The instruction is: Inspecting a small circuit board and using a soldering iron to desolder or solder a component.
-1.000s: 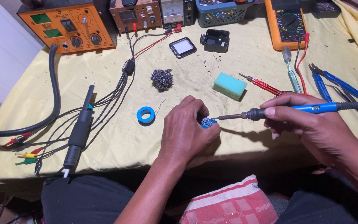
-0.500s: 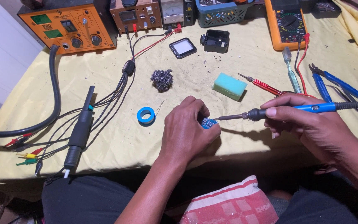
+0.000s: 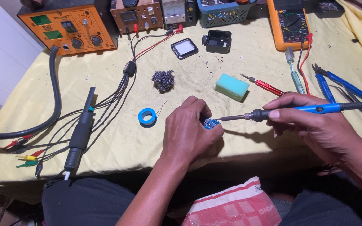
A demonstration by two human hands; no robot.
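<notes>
My left hand (image 3: 189,129) pinches a small blue circuit board (image 3: 211,123) against the yellow cloth (image 3: 118,146) near the table's front edge. My right hand (image 3: 315,125) grips a blue-handled soldering iron (image 3: 298,111) like a pen, its metal tip resting on the board's right side. A blue solder spool (image 3: 148,116) lies just left of my left hand, with a thin wire strand rising from it.
A green sponge (image 3: 231,86), steel wool (image 3: 163,80), a red screwdriver (image 3: 265,86) and blue pliers (image 3: 340,83) lie behind the hands. An orange station (image 3: 70,29), meters and a multimeter (image 3: 289,23) line the back. A black hot-air handle (image 3: 80,134) and cables lie left.
</notes>
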